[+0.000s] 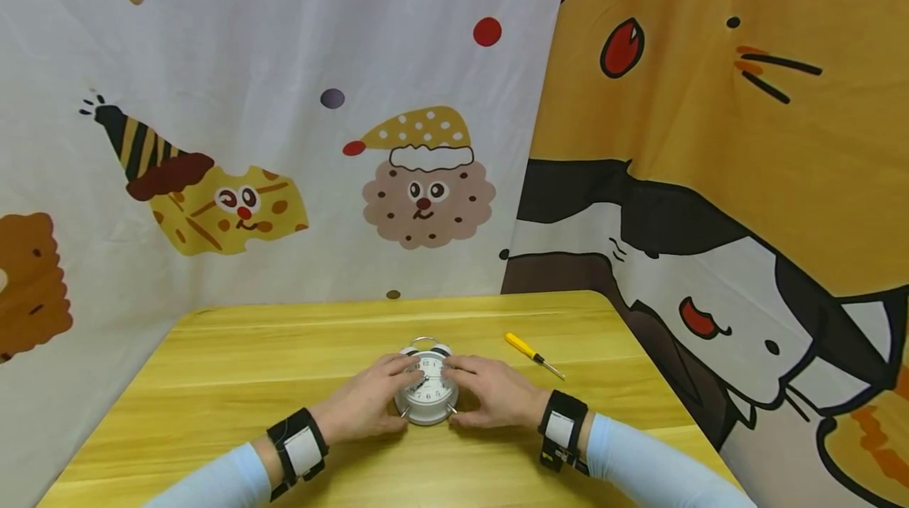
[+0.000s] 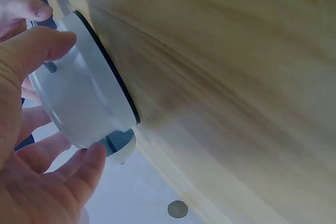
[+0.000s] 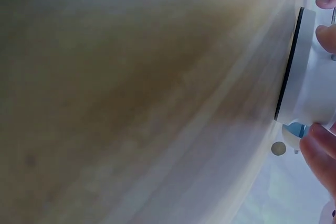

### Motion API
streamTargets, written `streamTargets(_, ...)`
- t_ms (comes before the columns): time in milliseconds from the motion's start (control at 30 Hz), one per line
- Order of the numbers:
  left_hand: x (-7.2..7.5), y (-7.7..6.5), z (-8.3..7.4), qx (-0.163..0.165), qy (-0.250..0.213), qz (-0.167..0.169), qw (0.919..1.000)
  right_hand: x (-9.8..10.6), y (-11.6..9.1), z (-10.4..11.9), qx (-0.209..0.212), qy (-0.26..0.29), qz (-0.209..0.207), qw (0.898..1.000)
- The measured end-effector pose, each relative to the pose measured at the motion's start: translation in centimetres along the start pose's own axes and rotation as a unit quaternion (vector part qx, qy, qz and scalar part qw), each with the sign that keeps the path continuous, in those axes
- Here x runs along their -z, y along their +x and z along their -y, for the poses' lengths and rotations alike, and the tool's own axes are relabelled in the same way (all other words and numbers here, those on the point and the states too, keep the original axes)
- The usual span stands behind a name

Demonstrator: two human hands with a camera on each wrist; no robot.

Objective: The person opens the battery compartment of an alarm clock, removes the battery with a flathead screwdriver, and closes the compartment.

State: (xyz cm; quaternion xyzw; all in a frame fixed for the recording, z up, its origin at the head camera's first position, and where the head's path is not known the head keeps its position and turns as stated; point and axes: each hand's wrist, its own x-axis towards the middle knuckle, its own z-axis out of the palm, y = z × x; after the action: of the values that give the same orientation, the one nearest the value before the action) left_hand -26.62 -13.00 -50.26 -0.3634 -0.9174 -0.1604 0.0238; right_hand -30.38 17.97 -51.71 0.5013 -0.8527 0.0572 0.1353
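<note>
A white twin-bell alarm clock [image 1: 430, 397] lies on its back on the table, its dial facing up and its bells and wire handle toward the far side. My left hand [image 1: 365, 401] holds its left side, thumb near the foot and fingers up by the bell. On the opposite side, my right hand [image 1: 500, 392] grips it the same way. In the left wrist view, the thumb and fingers curl round the clock's casing [image 2: 86, 98]. The right wrist view catches only fingertips [image 3: 319, 150] on the casing [image 3: 310, 85]; the rest of that hand is cut off.
To the right of the clock, a yellow-handled screwdriver [image 1: 525, 349] lies on the wood-grain table [image 1: 284, 350], its shaft pointing right and nearer to me. Cartoon-printed curtains [image 1: 248, 58] hang behind the table and along its right side.
</note>
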Motion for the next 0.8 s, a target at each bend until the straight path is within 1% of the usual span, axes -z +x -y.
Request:
streamTargets(133, 0.01, 0.02, -0.08, -0.001, -0.001, 0.002, 1.0, 0.13, -0.03, -0.03, 0.006, -0.008, -0.002, 1.0)
streamTargets(233, 0.04, 0.03, -0.07, -0.002, -0.009, 0.0, 1.0, 0.17, -0.05, -0.1, 0.017, -0.013, -0.011, 1.0)
streamTargets(333, 0.11, 0.05, -0.01, -0.002, -0.027, -0.003, 0.9996, 0.14, -0.02, -0.2, 0.038, -0.023, -0.031, 0.999)
streamTargets(500, 0.44, -0.03, 0.15, -0.004, -0.07, -0.011, 0.9975, 0.17, 0.16, -0.36, 0.076, -0.042, -0.076, 0.993)
streamTargets(600, 0.6, -0.24, 0.25, -0.007, -0.087, -0.016, 0.9961, 0.3, 0.27, -0.44, 0.091, -0.028, -0.092, 0.991)
streamTargets(800, 0.71, -0.63, 0.33, -0.013, -0.104, -0.03, 0.9941, 0.47, 0.47, -0.64, 0.109, 0.017, -0.103, 0.988)
